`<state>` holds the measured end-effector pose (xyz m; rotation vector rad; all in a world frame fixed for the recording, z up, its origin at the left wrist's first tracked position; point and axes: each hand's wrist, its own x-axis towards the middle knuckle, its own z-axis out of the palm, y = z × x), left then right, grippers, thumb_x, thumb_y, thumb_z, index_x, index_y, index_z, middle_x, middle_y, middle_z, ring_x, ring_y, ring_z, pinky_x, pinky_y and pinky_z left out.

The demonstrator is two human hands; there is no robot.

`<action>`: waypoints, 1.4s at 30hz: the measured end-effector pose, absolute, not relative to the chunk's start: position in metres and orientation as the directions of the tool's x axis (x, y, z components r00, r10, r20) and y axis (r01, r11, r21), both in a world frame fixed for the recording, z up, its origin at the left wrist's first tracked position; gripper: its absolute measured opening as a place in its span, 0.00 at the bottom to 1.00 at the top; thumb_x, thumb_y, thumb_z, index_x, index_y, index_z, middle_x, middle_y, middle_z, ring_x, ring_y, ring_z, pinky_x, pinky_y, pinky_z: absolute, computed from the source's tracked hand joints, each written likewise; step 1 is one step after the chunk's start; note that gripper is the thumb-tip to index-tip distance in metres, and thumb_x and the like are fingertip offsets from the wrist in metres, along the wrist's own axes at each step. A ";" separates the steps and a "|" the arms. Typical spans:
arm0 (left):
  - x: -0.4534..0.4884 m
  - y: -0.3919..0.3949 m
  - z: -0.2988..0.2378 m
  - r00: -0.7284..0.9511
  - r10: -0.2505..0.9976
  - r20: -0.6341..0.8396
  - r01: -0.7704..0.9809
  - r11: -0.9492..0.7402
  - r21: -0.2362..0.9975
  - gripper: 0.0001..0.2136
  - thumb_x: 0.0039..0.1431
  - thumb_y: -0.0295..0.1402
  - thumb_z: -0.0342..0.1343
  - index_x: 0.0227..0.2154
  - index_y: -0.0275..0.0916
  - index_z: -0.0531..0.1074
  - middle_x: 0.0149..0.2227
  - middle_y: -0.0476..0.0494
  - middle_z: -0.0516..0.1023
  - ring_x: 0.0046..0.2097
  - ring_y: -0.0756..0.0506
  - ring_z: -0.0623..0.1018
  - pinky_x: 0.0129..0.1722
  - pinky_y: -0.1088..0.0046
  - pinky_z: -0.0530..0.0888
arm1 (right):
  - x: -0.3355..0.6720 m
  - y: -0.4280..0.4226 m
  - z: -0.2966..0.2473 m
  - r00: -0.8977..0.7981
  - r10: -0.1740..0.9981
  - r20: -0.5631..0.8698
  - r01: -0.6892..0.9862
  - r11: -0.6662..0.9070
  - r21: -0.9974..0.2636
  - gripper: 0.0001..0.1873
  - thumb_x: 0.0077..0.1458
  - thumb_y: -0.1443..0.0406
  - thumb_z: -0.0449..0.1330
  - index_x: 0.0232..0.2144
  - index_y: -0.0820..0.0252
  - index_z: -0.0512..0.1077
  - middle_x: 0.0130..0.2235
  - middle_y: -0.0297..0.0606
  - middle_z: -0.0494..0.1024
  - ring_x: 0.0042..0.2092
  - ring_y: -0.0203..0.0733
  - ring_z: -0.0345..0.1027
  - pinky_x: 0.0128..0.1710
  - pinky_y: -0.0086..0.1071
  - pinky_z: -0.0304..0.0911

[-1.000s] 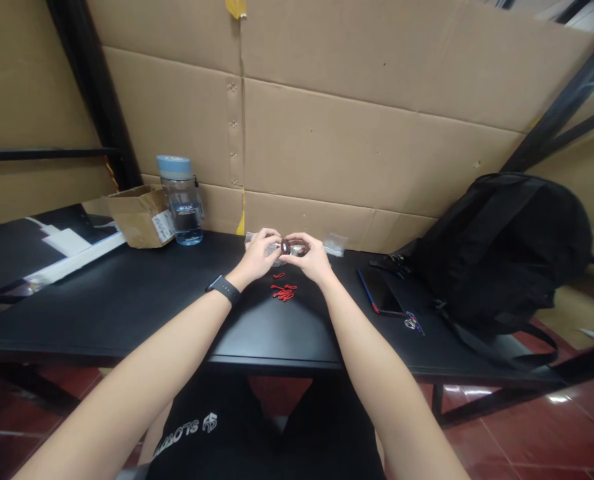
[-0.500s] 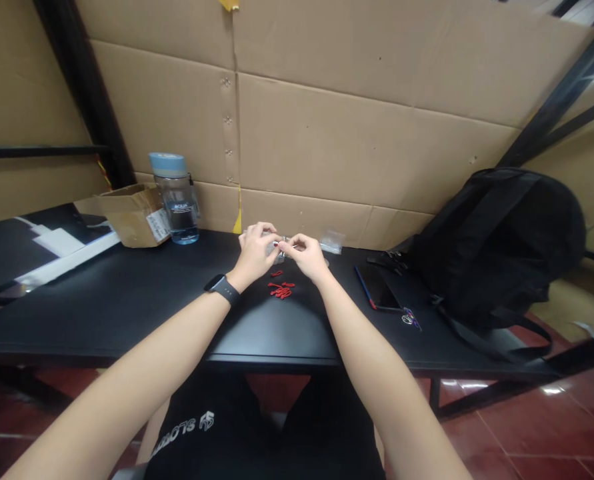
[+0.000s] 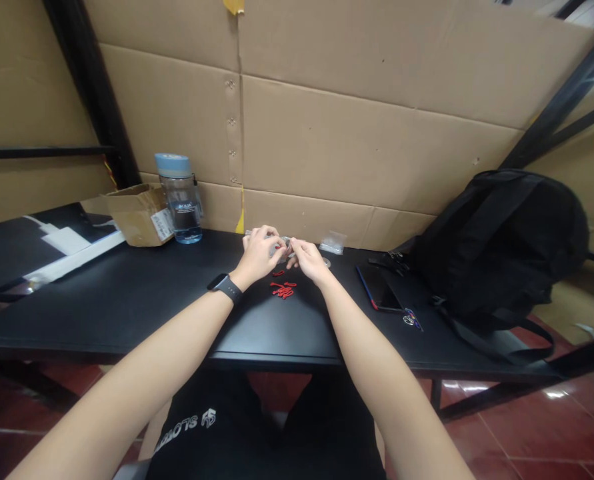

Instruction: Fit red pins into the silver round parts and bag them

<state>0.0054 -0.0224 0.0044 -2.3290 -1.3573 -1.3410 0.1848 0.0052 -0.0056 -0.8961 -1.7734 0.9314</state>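
Note:
My left hand (image 3: 263, 255), with a dark watch (image 3: 224, 287) on the wrist, has its fingers bent around a small clear, shiny item (image 3: 285, 251), perhaps plastic. What kind of thing it is cannot be made out. Close beside it, my right hand (image 3: 309, 259) pinches at the item's right side, thumb and forefinger together; whatever lies between those fingertips is too small to see. Just in front of both hands, several red cord loops (image 3: 283, 291) lie in a small heap on the black table (image 3: 271, 333). One single red loop (image 3: 278, 273) rests nearer the fingers.
Behind my right hand lies a clear plastic bag (image 3: 333, 243). A phone (image 3: 379, 289), a keyring (image 3: 411, 320) and a black backpack (image 3: 501, 260) are to the right. On the left stand a water bottle (image 3: 183, 207), a cardboard box (image 3: 139, 220) and a white power strip (image 3: 74, 257).
The right fingertips have shifted slightly away from the left ones, and the right fingers now curl lower. A red bit seen between the hands earlier is hardly visible. The view has shifted slightly.

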 end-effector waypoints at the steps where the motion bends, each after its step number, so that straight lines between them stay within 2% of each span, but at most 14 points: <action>1: 0.005 -0.023 0.006 0.181 0.643 0.744 0.754 -0.576 0.315 0.06 0.65 0.36 0.60 0.35 0.44 0.80 0.49 0.42 0.76 0.53 0.37 0.72 0.52 0.56 0.64 | 0.185 0.006 -0.005 -0.337 0.856 0.392 0.168 0.465 -0.869 0.32 0.62 0.38 0.53 0.30 0.60 0.72 0.35 0.39 0.81 0.24 0.34 0.74 0.23 0.26 0.60; 6: 0.006 -0.027 0.011 0.160 0.661 0.733 0.759 -0.557 0.336 0.06 0.65 0.37 0.59 0.36 0.44 0.80 0.49 0.42 0.76 0.53 0.37 0.72 0.52 0.56 0.64 | 0.188 0.005 0.001 -0.325 0.833 0.448 0.125 0.508 -0.852 0.25 0.55 0.45 0.65 0.39 0.60 0.77 0.39 0.39 0.83 0.27 0.35 0.73 0.28 0.29 0.67; 10: 0.006 -0.025 0.008 0.135 0.670 0.730 0.763 -0.541 0.355 0.05 0.65 0.37 0.60 0.36 0.44 0.80 0.49 0.42 0.75 0.53 0.37 0.72 0.52 0.56 0.63 | 0.190 0.003 0.004 -0.314 0.833 0.455 0.098 0.505 -0.858 0.22 0.52 0.49 0.68 0.39 0.62 0.80 0.39 0.41 0.84 0.28 0.37 0.74 0.33 0.33 0.71; 14: 0.006 -0.024 0.007 0.100 0.677 0.729 0.760 -0.525 0.382 0.06 0.64 0.37 0.60 0.35 0.45 0.80 0.49 0.43 0.75 0.53 0.38 0.72 0.51 0.56 0.63 | 0.191 0.001 0.003 -0.291 0.843 0.453 0.070 0.491 -0.868 0.23 0.49 0.52 0.71 0.41 0.63 0.82 0.40 0.44 0.85 0.30 0.40 0.76 0.38 0.37 0.73; 17: 0.003 -0.023 0.008 0.106 0.680 0.726 0.759 -0.527 0.383 0.05 0.65 0.36 0.60 0.36 0.44 0.80 0.49 0.42 0.76 0.52 0.38 0.72 0.51 0.56 0.63 | 0.190 0.000 0.003 -0.270 0.840 0.470 0.079 0.506 -0.859 0.24 0.46 0.52 0.74 0.41 0.63 0.84 0.41 0.46 0.86 0.30 0.41 0.76 0.39 0.38 0.74; 20: 0.001 -0.022 0.008 0.145 0.668 0.730 0.757 -0.549 0.353 0.05 0.65 0.34 0.59 0.36 0.44 0.80 0.49 0.42 0.76 0.53 0.37 0.72 0.50 0.56 0.63 | 0.190 0.001 0.002 -0.270 0.833 0.484 0.112 0.526 -0.843 0.24 0.46 0.51 0.74 0.41 0.62 0.85 0.40 0.46 0.86 0.29 0.41 0.76 0.36 0.37 0.73; 24: 0.003 -0.021 0.004 0.180 0.689 0.702 0.771 -0.542 0.335 0.04 0.61 0.31 0.60 0.35 0.44 0.79 0.51 0.42 0.77 0.55 0.35 0.71 0.49 0.55 0.64 | 0.196 0.005 0.000 -0.280 0.818 0.502 0.228 0.565 -0.793 0.23 0.48 0.51 0.73 0.40 0.61 0.85 0.35 0.43 0.86 0.29 0.42 0.75 0.34 0.36 0.71; 27: 0.006 -0.020 0.001 0.165 0.733 0.660 0.750 -0.528 0.398 0.03 0.59 0.31 0.61 0.33 0.44 0.79 0.51 0.43 0.77 0.55 0.35 0.71 0.49 0.54 0.65 | 0.204 0.010 -0.001 -0.320 0.814 0.485 0.283 0.571 -0.771 0.22 0.47 0.51 0.74 0.39 0.60 0.86 0.34 0.43 0.86 0.30 0.44 0.76 0.34 0.36 0.70; 30: 0.008 -0.020 0.002 0.114 0.767 0.631 0.709 -0.507 0.489 0.03 0.59 0.31 0.62 0.31 0.44 0.79 0.49 0.45 0.78 0.54 0.36 0.72 0.51 0.54 0.66 | 0.208 0.012 0.000 -0.345 0.807 0.479 0.214 0.565 -0.797 0.22 0.45 0.52 0.75 0.40 0.59 0.86 0.39 0.43 0.86 0.35 0.45 0.78 0.38 0.36 0.71; 33: 0.009 -0.020 0.005 0.063 0.779 0.624 0.689 -0.487 0.537 0.04 0.60 0.34 0.63 0.30 0.44 0.80 0.47 0.45 0.78 0.53 0.37 0.73 0.52 0.54 0.66 | 0.206 0.012 0.002 -0.319 0.815 0.483 0.181 0.553 -0.813 0.21 0.47 0.52 0.74 0.39 0.60 0.86 0.37 0.44 0.86 0.34 0.45 0.78 0.38 0.36 0.71; 38: 0.011 -0.026 0.011 0.030 0.756 0.654 0.695 -0.486 0.530 0.06 0.62 0.37 0.62 0.30 0.43 0.80 0.46 0.43 0.76 0.52 0.37 0.73 0.53 0.53 0.65 | 0.199 0.008 0.004 -0.267 0.827 0.494 0.252 0.555 -0.793 0.18 0.53 0.52 0.69 0.35 0.61 0.84 0.33 0.41 0.85 0.30 0.42 0.75 0.35 0.35 0.70; 42: 0.011 -0.030 0.014 0.058 0.734 0.676 0.729 -0.494 0.473 0.06 0.62 0.36 0.62 0.31 0.44 0.81 0.46 0.43 0.76 0.52 0.37 0.72 0.52 0.54 0.64 | 0.193 0.005 0.000 -0.329 0.807 0.491 0.323 0.585 -0.744 0.18 0.56 0.51 0.66 0.30 0.60 0.81 0.28 0.37 0.82 0.30 0.42 0.75 0.36 0.34 0.69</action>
